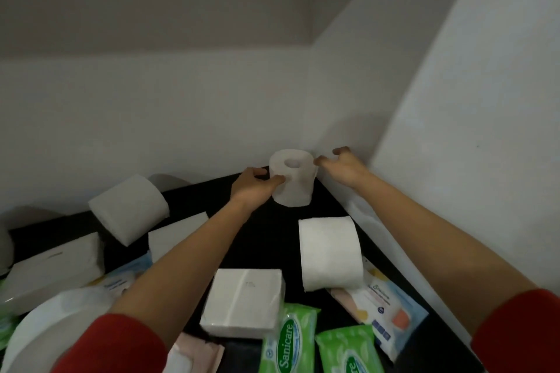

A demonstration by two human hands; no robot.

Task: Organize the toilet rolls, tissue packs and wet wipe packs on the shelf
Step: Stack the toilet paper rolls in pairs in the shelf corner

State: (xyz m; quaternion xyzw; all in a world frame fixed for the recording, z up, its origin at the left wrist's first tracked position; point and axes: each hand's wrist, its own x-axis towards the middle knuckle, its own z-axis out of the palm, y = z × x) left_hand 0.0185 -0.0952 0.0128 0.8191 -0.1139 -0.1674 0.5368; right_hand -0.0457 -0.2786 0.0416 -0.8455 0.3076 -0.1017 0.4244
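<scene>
Red sleeves [109, 342] frame the shelf [257, 239]; upright toilet roll [292, 182], core axis vertical, stands in the far right corner, left hand [253, 185] grip closed on its side, right hand [342, 165] half-open just beside, touching nothing.

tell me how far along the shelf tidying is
Barely started. One toilet roll stands upright in the back right corner of the shelf, the left hand gripping its side and the right hand open beside it. Left to do: two rolls lying on their sides, loose tissue packs and green wipe packs scattered in front.
</scene>
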